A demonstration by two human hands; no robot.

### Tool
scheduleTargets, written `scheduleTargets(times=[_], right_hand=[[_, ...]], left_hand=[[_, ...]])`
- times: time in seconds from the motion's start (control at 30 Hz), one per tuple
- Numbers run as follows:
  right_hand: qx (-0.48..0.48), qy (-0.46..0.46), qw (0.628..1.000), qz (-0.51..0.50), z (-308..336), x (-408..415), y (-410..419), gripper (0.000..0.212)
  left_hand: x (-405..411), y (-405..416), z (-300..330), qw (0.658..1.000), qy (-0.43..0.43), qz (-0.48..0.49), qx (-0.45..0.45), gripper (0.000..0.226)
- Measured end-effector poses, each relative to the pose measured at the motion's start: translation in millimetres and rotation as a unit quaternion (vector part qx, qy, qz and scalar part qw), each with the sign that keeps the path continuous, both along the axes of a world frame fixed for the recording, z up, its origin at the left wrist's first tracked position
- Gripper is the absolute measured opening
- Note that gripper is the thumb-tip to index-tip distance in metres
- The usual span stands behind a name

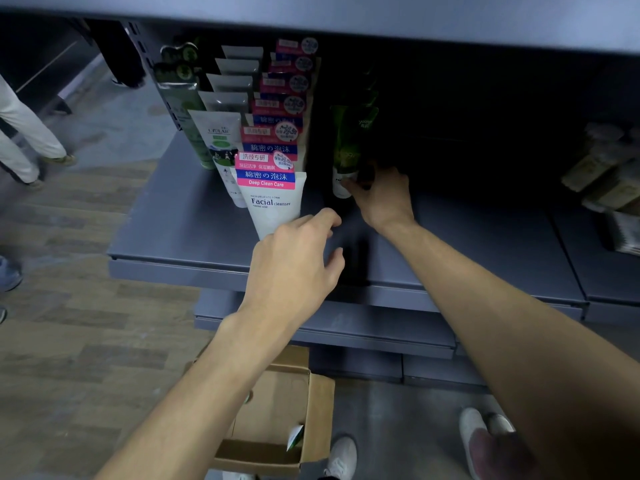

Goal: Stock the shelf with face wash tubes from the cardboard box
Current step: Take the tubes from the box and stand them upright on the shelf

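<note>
A view from above onto a grey metal shelf (180, 233) in a shop, with both bare arms reaching forward.

At the far left, another person's pale trouser legs (24, 133) stand on the wood-patterned floor. On the shelf's left part stand rows of upright tubes running from near to far: green tubes (183, 98), then white tubes with a green label (218, 140), then a row of white tubes with pink and blue headers (273, 133). The nearest of that row reads "Facial cleanser" (273, 202).

The left hand (294, 268) hovers just near of that front tube, fingers loosely curled and holding nothing, the fingertips close to the tube's lower edge; contact cannot be confirmed.

To the right, the right hand (381, 195) reaches deeper into a dark part of the shelf, its fingers pinching the white cap end of a green face wash tube (346, 147) that stands in front of more dim green ones.

On the floor below, between the arms, sits the open cardboard box (311, 410), with one green and white tube (295, 436) visible inside.

To do this step well, it seems wise to seat the green tube on its cap, straight behind the row's line and label facing forward, before letting go, while the free hand steadies the neighbouring row so nothing topples.
</note>
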State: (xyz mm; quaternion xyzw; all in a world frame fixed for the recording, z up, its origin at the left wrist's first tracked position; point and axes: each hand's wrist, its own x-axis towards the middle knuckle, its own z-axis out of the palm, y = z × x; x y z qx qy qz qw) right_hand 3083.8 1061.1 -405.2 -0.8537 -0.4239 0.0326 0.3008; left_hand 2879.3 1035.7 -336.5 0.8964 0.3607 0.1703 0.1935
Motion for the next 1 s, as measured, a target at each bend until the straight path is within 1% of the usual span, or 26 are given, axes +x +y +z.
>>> scheduleTargets(times=[0.3,0.53,0.73,0.8,0.87,0.97,1.0], right_hand=[[0.003,0.008,1.0,-0.013,-2,-3,3,0.041],[0.009,0.043,0.999,-0.031,-2,-4,4,0.04],[-0.032,0.046,0.998,-0.02,14,-11,-3,0.041],[-0.043,0.062,0.997,-0.021,23,-19,-12,0.045],[-0.03,0.08,0.996,-0.021,32,-30,-22,0.05],[-0.004,0.095,0.995,-0.015,48,-58,-46,0.046],[0.002,0.099,0.995,-0.013,52,-70,-57,0.049]], left_hand=[[-2,0,-2,1.0,-0.014,-0.005,-0.009,0.031],[-20,2,-1,1.0,-0.007,0.008,-0.005,0.028],[-48,3,10,1.0,0.006,0.022,0.01,0.028],[-56,5,17,1.0,0.007,0.015,0.021,0.029],[-65,8,23,1.0,0.007,0.006,0.03,0.029],[-82,9,29,0.999,-0.01,-0.007,0.031,0.028],[-88,9,31,0.999,-0.017,-0.011,0.03,0.028]])
